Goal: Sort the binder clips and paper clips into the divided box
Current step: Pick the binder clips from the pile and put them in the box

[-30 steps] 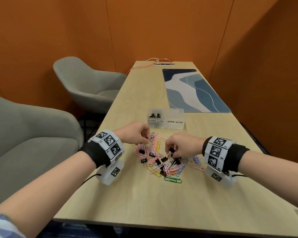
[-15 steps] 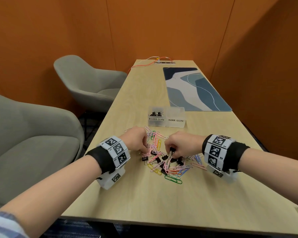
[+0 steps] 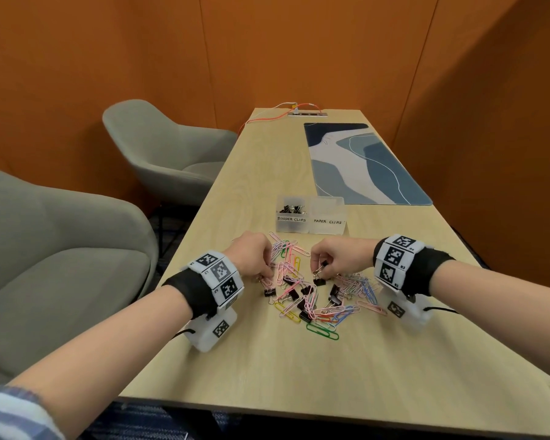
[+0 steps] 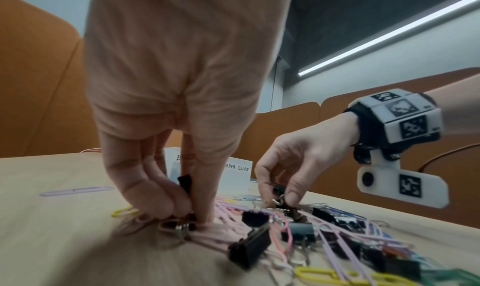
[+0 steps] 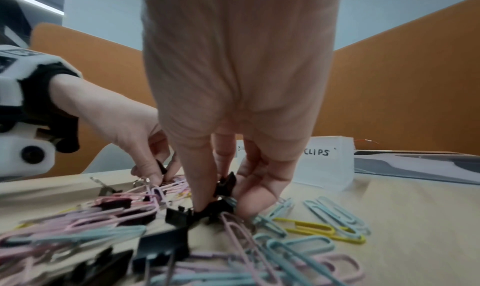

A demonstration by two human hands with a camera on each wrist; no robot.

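Binder clips (image 3: 302,289), black with wire handles, lie tangled among coloured paper clips (image 3: 323,315) just before the divided box (image 3: 311,225). Your left hand (image 3: 251,257) and right hand (image 3: 338,258) each pinch one; bare worktop (image 3: 299,376) surrounds the heap.

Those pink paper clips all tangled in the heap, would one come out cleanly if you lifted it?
Probably not. The pink paper clips lie looped over each other and across black binder clips, so one would likely drag neighbours along. They look like thin wire, so probably light and a bit springy. Lying flat on the table, they seem hard to pinch.
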